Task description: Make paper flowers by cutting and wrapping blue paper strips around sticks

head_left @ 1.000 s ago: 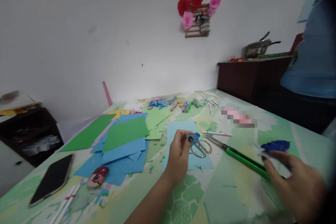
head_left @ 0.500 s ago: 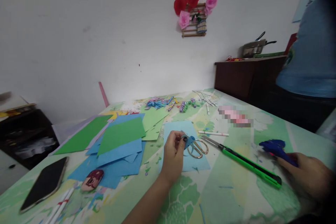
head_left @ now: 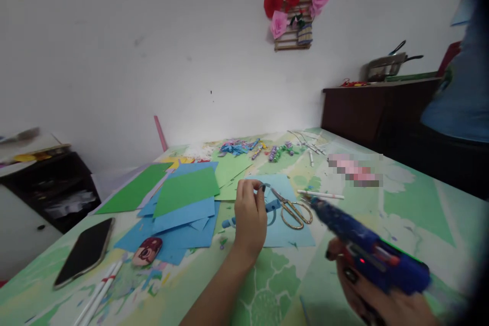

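My left hand (head_left: 250,221) is closed over the light blue sheet (head_left: 300,237), its fingertips pinching the end of a thin blue paper strip. A rolled blue paper tube (head_left: 272,206) shows on both sides of this hand; its middle is hidden. Gold-handled scissors (head_left: 293,209) lie on the sheet, just right of the hand. My right hand (head_left: 376,285) is wrapped round a dark blue hot glue gun (head_left: 376,247) with a small red light lit. Its nozzle points left toward the scissors. The gun covers most of the green utility knife.
Green and blue paper sheets (head_left: 187,191) lie left, with a phone (head_left: 86,252), a dark red patterned case (head_left: 147,251) and white sticks (head_left: 100,290) nearer. Paper scraps and curled tubes (head_left: 275,153) are at the back. A person (head_left: 456,97) stands at the right.
The glue gun has been lifted off the table and brought left, close to the scissors. My left hand has turned, and the blue paper now shows as a longer tube. The view has shifted slightly.
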Available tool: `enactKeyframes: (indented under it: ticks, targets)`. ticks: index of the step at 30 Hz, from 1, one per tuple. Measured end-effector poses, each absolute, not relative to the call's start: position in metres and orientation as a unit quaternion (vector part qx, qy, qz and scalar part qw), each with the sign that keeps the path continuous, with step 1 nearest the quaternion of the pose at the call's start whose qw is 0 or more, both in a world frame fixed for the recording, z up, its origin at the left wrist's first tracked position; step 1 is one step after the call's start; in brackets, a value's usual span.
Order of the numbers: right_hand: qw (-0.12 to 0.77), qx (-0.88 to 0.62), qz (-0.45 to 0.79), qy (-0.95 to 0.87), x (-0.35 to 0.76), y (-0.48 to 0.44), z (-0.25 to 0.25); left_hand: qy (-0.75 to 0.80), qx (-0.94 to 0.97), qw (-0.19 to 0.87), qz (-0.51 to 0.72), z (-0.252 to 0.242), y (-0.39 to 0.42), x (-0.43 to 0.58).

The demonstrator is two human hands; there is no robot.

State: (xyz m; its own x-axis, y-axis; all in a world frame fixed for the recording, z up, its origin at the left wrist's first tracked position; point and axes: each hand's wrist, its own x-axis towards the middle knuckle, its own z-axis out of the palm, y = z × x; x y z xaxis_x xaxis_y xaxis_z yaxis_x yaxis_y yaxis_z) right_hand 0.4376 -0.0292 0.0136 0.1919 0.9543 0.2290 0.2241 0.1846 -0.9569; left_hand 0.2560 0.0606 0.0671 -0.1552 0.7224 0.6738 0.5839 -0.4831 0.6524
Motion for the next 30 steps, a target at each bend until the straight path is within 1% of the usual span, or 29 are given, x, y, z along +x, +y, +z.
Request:
enactKeyframes:
  ticks: [2, 4, 8, 12, 19, 30]
  targets:
    - [0.536, -0.524, 0.376, -0.545, 0.415, -0.035, 0.017, 0.524, 0.668, -0.007, 0.529, 0.067, 0.061, 0.254]
    - [0.524, -0.519, 0.394, -0.548, 0.405, -0.038, 0.020, 0.540, 0.677, -0.053, 0.497, 0.066, 0.061, 0.253]
    - [0.517, -0.508, 0.366, -0.584, 0.401, -0.037, 0.023, 0.569, 0.674, -0.112, 0.457, 0.064, 0.059, 0.254]
    - [0.531, -0.517, 0.313, -0.593, 0.397, -0.040, 0.026, 0.582, 0.673, -0.133, 0.437, 0.063, 0.057, 0.256]
    - [0.498, -0.533, 0.252, -0.635, 0.399, -0.042, 0.024, 0.587, 0.669, -0.168, 0.423, 0.063, 0.056, 0.257]
    - [0.509, -0.547, 0.233, -0.623, 0.396, -0.039, 0.024, 0.578, 0.677, -0.219, 0.400, 0.057, 0.053, 0.260]
